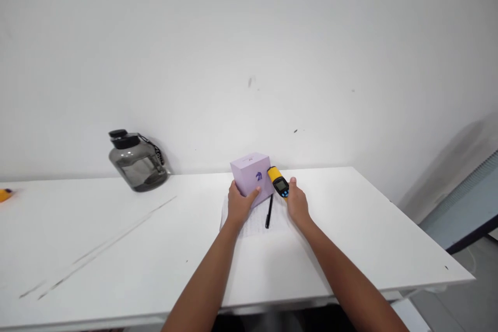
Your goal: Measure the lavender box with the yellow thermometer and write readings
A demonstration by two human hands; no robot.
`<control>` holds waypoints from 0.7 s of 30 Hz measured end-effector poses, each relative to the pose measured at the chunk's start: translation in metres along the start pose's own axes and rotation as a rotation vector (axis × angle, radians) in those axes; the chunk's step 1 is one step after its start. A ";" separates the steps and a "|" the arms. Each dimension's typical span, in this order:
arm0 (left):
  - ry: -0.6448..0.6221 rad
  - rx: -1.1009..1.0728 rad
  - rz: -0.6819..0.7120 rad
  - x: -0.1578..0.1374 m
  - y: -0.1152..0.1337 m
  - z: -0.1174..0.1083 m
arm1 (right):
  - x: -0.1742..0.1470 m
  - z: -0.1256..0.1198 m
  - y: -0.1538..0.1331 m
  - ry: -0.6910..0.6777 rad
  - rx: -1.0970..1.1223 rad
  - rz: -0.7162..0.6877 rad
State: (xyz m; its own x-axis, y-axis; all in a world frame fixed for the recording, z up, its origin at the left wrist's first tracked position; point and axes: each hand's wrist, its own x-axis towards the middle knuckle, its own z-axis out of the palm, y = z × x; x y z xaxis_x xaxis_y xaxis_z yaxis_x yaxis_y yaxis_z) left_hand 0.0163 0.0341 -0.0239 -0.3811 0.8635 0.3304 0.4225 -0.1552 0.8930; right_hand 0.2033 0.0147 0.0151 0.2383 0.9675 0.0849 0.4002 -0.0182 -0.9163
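Observation:
A small lilac box (252,175) with a dark logo on its side stands on a sheet of paper (254,222) near the back of the white table (350,233). My left hand (239,204) grips the box's near left side. My right hand (297,204) holds a yellow and black infrared thermometer (278,182), its nose close to or touching the box's right side. A black pen (268,211) lies on the paper between my two hands.
A smoky grey water jug (137,162) with a black lid stands at the back left by the wall. A small yellow object (5,194) lies at the far left edge. The table's right edge drops off toward a grey panel (465,207).

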 end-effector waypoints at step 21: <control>-0.069 0.101 -0.049 -0.015 0.014 0.000 | 0.029 -0.011 0.022 0.100 -0.910 -0.217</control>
State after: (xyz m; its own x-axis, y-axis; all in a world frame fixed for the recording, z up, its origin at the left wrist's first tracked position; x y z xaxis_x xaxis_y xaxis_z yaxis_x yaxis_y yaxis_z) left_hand 0.0283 0.0187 -0.0162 -0.3473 0.9003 0.2625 0.4870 -0.0661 0.8709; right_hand 0.2286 0.0394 0.0011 0.1357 0.9473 0.2900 0.9724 -0.0713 -0.2221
